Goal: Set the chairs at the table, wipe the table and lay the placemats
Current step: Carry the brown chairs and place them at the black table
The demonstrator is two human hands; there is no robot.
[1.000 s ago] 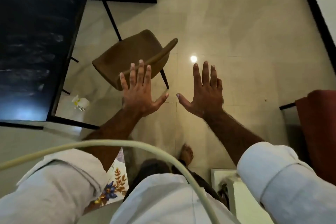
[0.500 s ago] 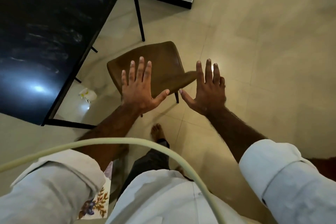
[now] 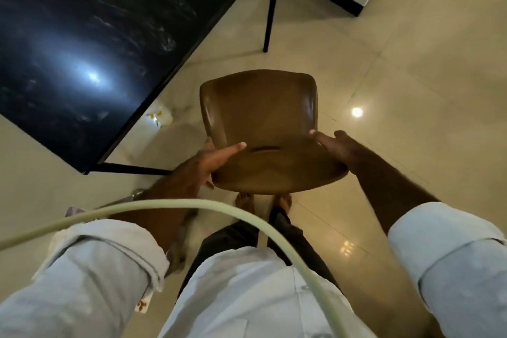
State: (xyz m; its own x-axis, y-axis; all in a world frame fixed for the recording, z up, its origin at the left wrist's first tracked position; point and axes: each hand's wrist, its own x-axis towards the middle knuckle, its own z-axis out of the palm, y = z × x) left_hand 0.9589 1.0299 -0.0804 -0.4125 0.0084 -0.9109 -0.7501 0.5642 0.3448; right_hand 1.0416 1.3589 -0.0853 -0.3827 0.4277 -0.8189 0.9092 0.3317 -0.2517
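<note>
Chair [image 3: 260,110] backrest gripped: left hand [image 3: 200,170], right hand [image 3: 336,145].

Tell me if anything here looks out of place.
A crumpled white and yellow scrap lies on the floor between the black table and the brown chair. It looks like litter; what it is I cannot tell.

The scene is taken by a single wide-angle camera worn on the head, pointed forward and steeply down at the floor [image 3: 411,90]. The lower frame is filled by the shirt front [image 3: 247,296] and sleeves [image 3: 90,269], close to the lens. The chair [image 3: 260,107] is seen from above, near the centre. The desk [image 3: 82,35] is cut off at the upper left. No second view is given.
</note>
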